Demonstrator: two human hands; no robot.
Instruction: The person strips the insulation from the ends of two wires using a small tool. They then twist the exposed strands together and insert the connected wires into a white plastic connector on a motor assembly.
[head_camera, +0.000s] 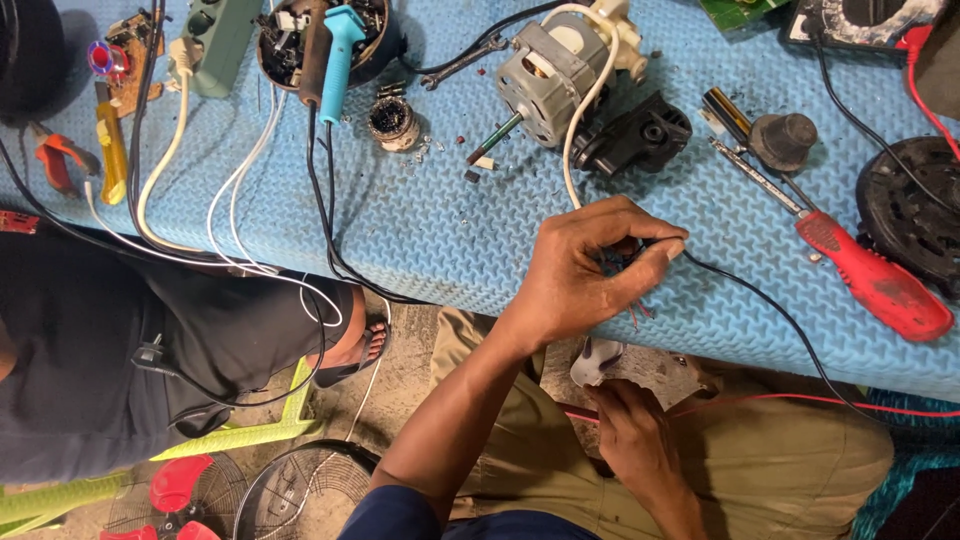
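- Left hand (590, 265), centre of the frame: grip pressed together, thumb and fingertips (668, 250) pinching thin wire ends (633, 312) at the near edge of the bench (450, 230); fine reddish strands hang just below the fingers.
- A black wire (780, 320) leaves the pinch toward the lower right of the frame, crossing the blue foam mat that covers the bench.
- A white wire (572, 130) rises from the pinch area to the grey electric motor (550, 75) at top centre.
- Right hand (635, 435), lower centre, below the bench edge and over the lap: grip closed around a small white-and-grey object (598, 360); the exact kind of object cannot be told. A red wire (800, 400) runs from near this hand to the right edge of the frame.
- A black plastic housing (630, 135) lies touching the motor on its right side.
- A red-handled screwdriver (870, 285) lies at right, well apart from the left hand; a dark round knob (785, 140) sits near its shaft.
- A black round vented part (915, 215) occupies the far right edge.
- A soldering iron with a teal handle (340, 50) rests at upper centre-left, leaning on a round dark container (300, 45) of small parts.
- White and black cables (240, 190) trail across the left of the bench.
- Orange-handled pliers (55, 160) lie at far left.
- Another person's sandalled foot (355, 350) shows at lower left, beside a fan guard (300, 490) on the floor.
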